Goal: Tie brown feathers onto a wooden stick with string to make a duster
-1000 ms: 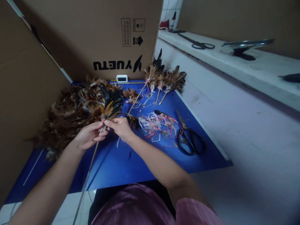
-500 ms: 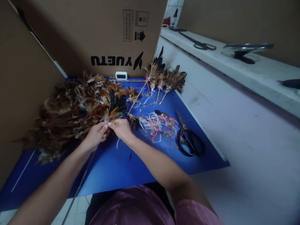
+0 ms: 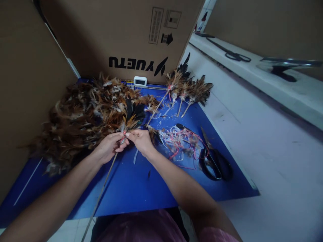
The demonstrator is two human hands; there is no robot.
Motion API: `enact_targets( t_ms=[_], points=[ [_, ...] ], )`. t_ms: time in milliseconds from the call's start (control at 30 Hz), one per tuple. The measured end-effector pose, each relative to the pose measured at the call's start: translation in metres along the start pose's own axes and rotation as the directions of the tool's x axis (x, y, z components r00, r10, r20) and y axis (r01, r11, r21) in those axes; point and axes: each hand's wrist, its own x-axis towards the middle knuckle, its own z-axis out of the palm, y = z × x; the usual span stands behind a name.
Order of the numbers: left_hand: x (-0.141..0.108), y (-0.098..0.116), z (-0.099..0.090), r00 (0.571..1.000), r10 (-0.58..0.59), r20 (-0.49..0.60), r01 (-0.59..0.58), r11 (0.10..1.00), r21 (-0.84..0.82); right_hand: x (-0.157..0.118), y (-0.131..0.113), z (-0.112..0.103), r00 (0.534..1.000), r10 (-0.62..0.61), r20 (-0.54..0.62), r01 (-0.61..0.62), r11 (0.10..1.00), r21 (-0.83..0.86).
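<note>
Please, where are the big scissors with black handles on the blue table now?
In the head view, the scissors lie at the right side of the blue table, just right of the tangled pink and white strings.

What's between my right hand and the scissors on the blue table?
In the head view, a tangle of white and pink strands lies between your right hand and the scissors, with a dark feather tuft at the end nearer the hand.
</note>
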Motion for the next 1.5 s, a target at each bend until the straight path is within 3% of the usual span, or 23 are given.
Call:
enact_targets(
  t_ms=[233,433,533,767,833,967,1033,1200,1333,1433,1500],
  points=[
    [-0.001,-0.003,-0.008,0.989,-0.121,0.087,0.134,0.978,-0.160,-0.002,0.000,0.001,1.000,-0.006,-0.017,0.004,0.993,-0.115],
    [-0.002,-0.004,-0.002,0.998,-0.065,0.006,0.065,0.996,-0.053,-0.007,-0.007,0.000,0.991,-0.030,-0.134,-0.027,0.916,-0.400],
    [-0.004,-0.006,-0.001,0.998,-0.045,-0.038,0.045,0.999,0.006,-0.011,-0.014,0.003,0.990,-0.060,-0.131,-0.012,0.871,-0.491],
    [-0.009,-0.011,0.000,1.000,-0.023,0.013,0.022,0.996,0.090,-0.029,-0.024,0.002,0.994,-0.106,-0.040,0.060,0.791,-0.609],
    [-0.010,-0.013,0.001,0.999,-0.045,0.022,0.042,0.993,0.113,-0.037,-0.030,-0.003,0.994,-0.108,0.030,0.100,0.724,-0.682],
    [-0.009,-0.017,0.003,0.997,-0.069,0.046,0.064,0.993,0.098,-0.040,-0.055,-0.010,0.958,-0.214,0.189,0.270,0.466,-0.842],
    [-0.007,-0.019,0.002,0.997,-0.064,0.051,0.061,0.996,0.063,-0.027,-0.070,-0.008,0.931,-0.280,0.234,0.334,0.397,-0.855],
    [-0.004,-0.021,-0.001,0.997,-0.053,0.053,0.052,0.998,0.029,0.049,-0.086,0.017,0.913,-0.327,0.243,0.370,0.415,-0.831],
    [-0.005,-0.021,-0.001,0.996,-0.069,0.051,0.066,0.996,0.065,0.110,-0.072,0.043,0.980,-0.169,0.101,0.161,0.395,-0.905],
    [-0.005,-0.019,0.000,0.997,-0.069,0.042,0.067,0.997,0.045,0.132,-0.060,0.054,0.998,-0.063,-0.003,0.021,0.375,-0.927],
    [-0.005,-0.018,0.000,0.996,-0.078,0.041,0.076,0.996,0.040,0.139,-0.055,0.055,0.999,-0.031,-0.018,-0.005,0.374,-0.927]
  ],
)
